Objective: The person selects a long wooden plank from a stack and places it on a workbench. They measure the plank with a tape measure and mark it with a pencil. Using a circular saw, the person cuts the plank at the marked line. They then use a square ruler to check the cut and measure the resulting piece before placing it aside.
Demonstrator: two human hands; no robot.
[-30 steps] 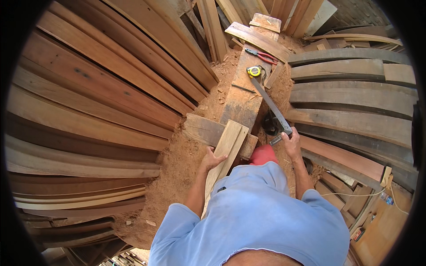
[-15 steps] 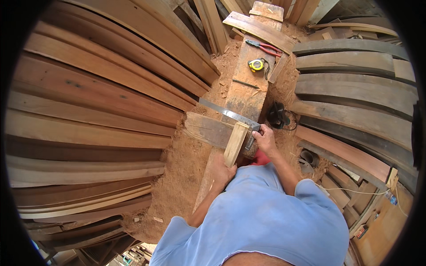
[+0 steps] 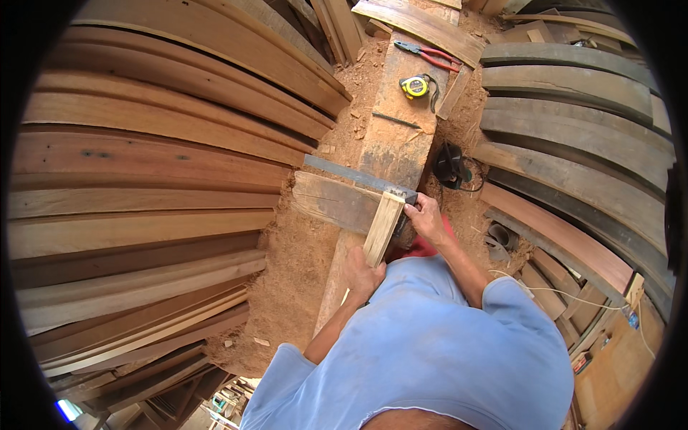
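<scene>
My left hand [image 3: 362, 272] grips the lower end of a pale wooden batten [image 3: 384, 228], which points away from me over the bench beam. My right hand [image 3: 428, 215] is closed on the dark stock of a metal try square [image 3: 347, 172] at the batten's far end. The square's blade reaches leftward across the beam [image 3: 401, 143], alongside a weathered cross plank [image 3: 330, 198]. Farther up the beam lie a dark thin stick [image 3: 395, 120], a yellow-and-black tape measure [image 3: 416, 87] and red-handled pliers [image 3: 437, 59].
Long boards [image 3: 150, 165] are stacked to the left, grey planks [image 3: 566, 115] to the right. A black power tool [image 3: 450, 166] sits beside the beam on sawdust. A loose board [image 3: 416, 29] crosses the beam's far end. A pale cord [image 3: 595, 302] runs at lower right.
The square has swung from pointing forward to lying crosswise, pointing left, against the batten's end. My left hand has moved inward and closed on the batten. The view has shifted slightly.
</scene>
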